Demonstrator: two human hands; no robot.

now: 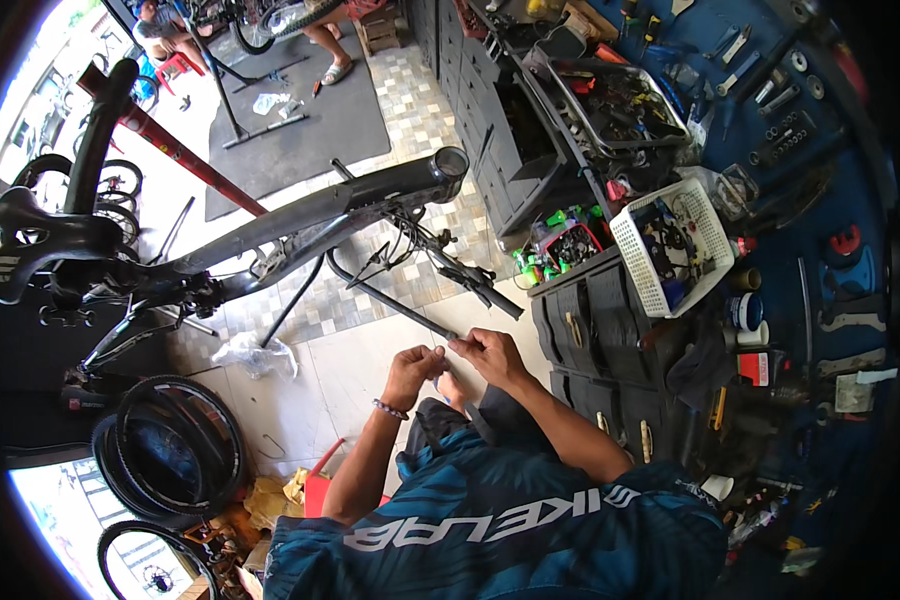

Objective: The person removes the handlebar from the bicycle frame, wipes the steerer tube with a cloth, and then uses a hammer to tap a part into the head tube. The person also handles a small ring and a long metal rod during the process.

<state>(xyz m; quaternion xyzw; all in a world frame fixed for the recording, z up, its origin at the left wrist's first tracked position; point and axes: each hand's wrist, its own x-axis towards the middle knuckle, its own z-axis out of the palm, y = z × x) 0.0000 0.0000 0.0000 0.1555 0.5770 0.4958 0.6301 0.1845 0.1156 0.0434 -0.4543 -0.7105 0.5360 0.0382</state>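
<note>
My left hand (pixel 412 368) and my right hand (pixel 487 353) meet in front of my chest and pinch the end of a thin dark cable housing (pixel 385 297). The housing curves up from my fingers toward a black bicycle frame (pixel 300 222) held on a red repair stand (pixel 185 158). The frame's open head tube (pixel 451 162) points right. Handlebar parts with brake levers (pixel 467 274) hang loose from cables just above my hands. A beaded bracelet sits on my left wrist.
A dark workbench with drawers (pixel 595 330) stands at my right, carrying a white basket (pixel 670 245) and a metal tray of tools (pixel 620 100). Tools hang on the blue wall (pixel 830 200). Tyres and wheels (pixel 170 445) lie at lower left. Other people sit at top left.
</note>
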